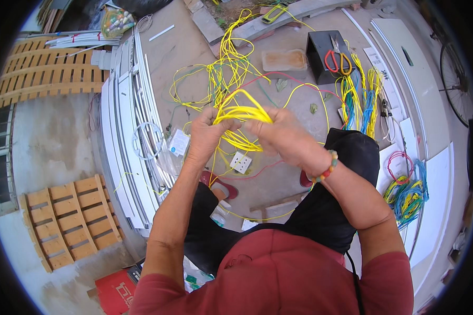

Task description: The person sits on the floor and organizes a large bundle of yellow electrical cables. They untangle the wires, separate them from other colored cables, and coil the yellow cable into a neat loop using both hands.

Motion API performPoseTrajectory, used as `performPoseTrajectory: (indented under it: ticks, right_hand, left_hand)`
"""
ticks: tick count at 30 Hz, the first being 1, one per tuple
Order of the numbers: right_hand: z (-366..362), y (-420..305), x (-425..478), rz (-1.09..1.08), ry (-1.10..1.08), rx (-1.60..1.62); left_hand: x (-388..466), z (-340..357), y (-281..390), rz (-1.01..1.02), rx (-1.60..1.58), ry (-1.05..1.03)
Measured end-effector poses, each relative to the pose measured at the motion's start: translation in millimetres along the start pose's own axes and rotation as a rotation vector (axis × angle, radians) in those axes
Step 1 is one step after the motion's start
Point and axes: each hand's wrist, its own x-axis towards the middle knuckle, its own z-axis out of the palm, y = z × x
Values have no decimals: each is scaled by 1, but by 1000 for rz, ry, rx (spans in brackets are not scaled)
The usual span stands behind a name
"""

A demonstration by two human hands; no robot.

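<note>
Both hands grip a loose coil of yellow electrical wire (242,114) above the ground, between my knees. My left hand (211,130) pinches the coil's left side with the thumb and fingers. My right hand (285,132), slightly blurred and with a beaded bracelet at its wrist, closes on the right side. Beyond the hands lies a tangle of yellow and green wire (224,71) on the concrete. A red wire (287,73) runs across it. Under the coil, a white socket plate (241,162) rests near my feet.
Scissors with red and yellow handles (339,63) lie on a black box (319,47). Bundled wires (362,100) and a multicoloured wire coil (408,199) lie at the right. Long white strips (136,98) line the left, beside wooden pallets (69,220). A plastic tub (284,60) stands ahead.
</note>
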Motion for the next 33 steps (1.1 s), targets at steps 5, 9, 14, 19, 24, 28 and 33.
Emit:
performPoseTrajectory:
  ticks: [5,9,14,19,24,28,33]
  right_hand:
    - [-12,15,22,-218,42,203]
    - [-6,46,43,-141,133,311]
    - [7,75,29,-57,120,413]
    - [5,97,10,37,299,402]
    - [14,74,-5,586,-168,635]
    - [13,74,-2,562,-81,796]
    - [10,82,25,173,-57,855]
  left_hand:
    - [-17,-5,25,-74,-622,26]
    - [-34,-4,57,106,-486,10]
    - [-72,31,58,819,529,58]
    - [-101,45,46,1210,684,-167]
    - [-110,55,40,1112,536,-191]
    - [-117,67,36,1195,630,-134]
    - [-121,72,30,1101,548,-112]
